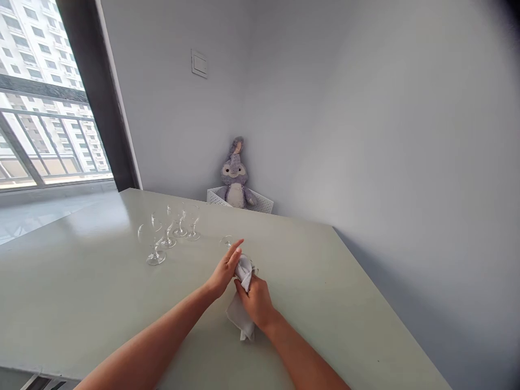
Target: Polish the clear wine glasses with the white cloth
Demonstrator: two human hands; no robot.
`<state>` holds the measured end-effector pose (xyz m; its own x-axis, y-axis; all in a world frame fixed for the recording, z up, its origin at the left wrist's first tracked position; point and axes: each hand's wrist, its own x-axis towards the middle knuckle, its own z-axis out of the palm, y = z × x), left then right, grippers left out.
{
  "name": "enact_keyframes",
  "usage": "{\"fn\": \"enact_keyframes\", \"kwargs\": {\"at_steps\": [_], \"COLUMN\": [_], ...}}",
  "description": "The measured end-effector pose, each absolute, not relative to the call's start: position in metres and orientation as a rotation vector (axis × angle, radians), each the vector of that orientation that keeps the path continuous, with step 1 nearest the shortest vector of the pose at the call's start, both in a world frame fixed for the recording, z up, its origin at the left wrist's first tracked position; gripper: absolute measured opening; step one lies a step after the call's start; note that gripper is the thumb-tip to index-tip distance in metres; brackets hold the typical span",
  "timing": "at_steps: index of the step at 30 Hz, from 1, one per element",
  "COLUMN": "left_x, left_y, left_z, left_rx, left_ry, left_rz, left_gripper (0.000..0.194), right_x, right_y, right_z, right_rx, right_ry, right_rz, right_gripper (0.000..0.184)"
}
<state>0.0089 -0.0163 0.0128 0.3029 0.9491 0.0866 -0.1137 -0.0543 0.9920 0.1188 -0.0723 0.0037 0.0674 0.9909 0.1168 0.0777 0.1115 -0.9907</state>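
Note:
My left hand (225, 271) is around a clear stemmed glass, and its round foot (226, 241) shows beyond my fingers. The glass lies tilted, its foot pointing away from me; most of the bowl is hidden by my hands and the cloth. A white cloth (242, 317) is gripped in my right hand (257, 300), bunched at the bowl's mouth with a loose end hanging toward me. How far the cloth goes inside the bowl I cannot tell. To the left, several clear stemmed glasses (156, 257) stand upright in a cluster on the table.
The pale green table (309, 319) ends at a grey wall on the right. Behind its far edge, a purple plush rabbit (235, 179) sits in a white perforated basket (263, 203). A window (49, 119) is at the left, and a light switch (199, 64) is on the wall.

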Motion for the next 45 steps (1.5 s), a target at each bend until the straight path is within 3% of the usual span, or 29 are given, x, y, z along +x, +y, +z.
{"fn": "enact_keyframes", "kwargs": {"at_steps": [6, 10, 14, 19, 23, 25, 29, 32, 37, 42, 45], "left_x": [0.012, 0.008, 0.006, 0.009, 0.006, 0.004, 0.006, 0.008, -0.006, -0.006, 0.007], "left_y": [-0.023, -0.016, -0.010, -0.015, -0.016, -0.014, -0.010, -0.004, 0.017, 0.018, 0.002], "left_z": [0.014, 0.014, 0.012, 0.012, 0.017, 0.018, 0.014, 0.007, 0.001, -0.005, -0.013], "left_rx": [1.426, 1.385, 1.309, 1.308, 1.286, 1.243, 1.242, 1.180, 0.919, 1.139, 1.292], "left_ry": [0.689, 0.782, 0.934, 0.709, 0.631, 0.662, 0.766, 0.910, 1.028, 1.120, 1.105], "left_rz": [1.149, 1.113, 0.928, 1.145, 1.135, 1.089, 1.056, 1.161, 1.376, 1.337, 1.263], "left_gripper": [0.053, 0.056, 0.057, 0.048, 0.042, 0.040, 0.042, 0.043, 0.038, 0.036, 0.029], "right_x": [0.131, 0.126, 0.119, 0.130, 0.132, 0.129, 0.129, 0.136, 0.153, 0.148, 0.133], "right_y": [-0.073, -0.076, -0.073, -0.073, -0.076, -0.075, -0.066, -0.059, -0.053, -0.060, -0.068], "right_z": [0.022, 0.013, 0.002, 0.019, 0.018, 0.008, -0.008, -0.009, -0.001, 0.005, 0.009], "right_rx": [-0.991, -1.052, -1.185, -1.041, -0.998, -1.125, -1.329, -1.431, -1.480, -1.341, -1.185], "right_ry": [-0.729, -0.999, -1.236, -0.783, -0.935, -1.255, -1.882, -2.099, -1.852, -1.777, -2.051], "right_rz": [1.509, 1.461, 1.067, 1.497, 1.522, 1.375, 0.588, 0.240, 0.198, 0.046, -0.047], "right_gripper": [0.031, 0.034, 0.026, 0.031, 0.037, 0.037, 0.014, 0.022, 0.050, 0.039, 0.050]}}
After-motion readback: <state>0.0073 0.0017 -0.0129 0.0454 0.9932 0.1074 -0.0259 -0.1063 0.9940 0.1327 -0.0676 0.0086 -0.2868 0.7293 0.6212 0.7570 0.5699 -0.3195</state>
